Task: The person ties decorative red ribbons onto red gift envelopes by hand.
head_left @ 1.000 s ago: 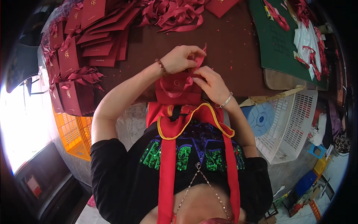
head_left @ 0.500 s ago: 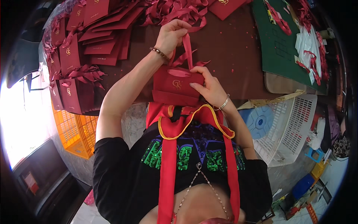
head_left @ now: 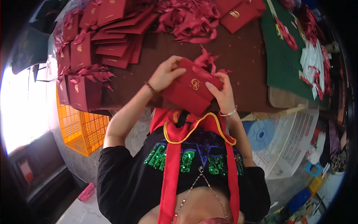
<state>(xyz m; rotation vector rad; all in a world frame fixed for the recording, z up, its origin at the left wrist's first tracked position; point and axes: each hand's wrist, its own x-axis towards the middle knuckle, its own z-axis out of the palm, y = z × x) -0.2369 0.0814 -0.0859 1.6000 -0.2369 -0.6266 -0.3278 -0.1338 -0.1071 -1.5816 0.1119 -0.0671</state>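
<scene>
Brown worktop (head_left: 238, 56) carried the mess. At its near edge, your left hand (head_left: 166, 73) and right hand (head_left: 223, 94) were both closed on a red bag (head_left: 192, 89). Its ribbon (head_left: 206, 61) hung loose and might have slipped free. Bag stacks (head_left: 84, 63) crowded the left edge, ribbon scraps (head_left: 186, 18) the far edge.
</scene>
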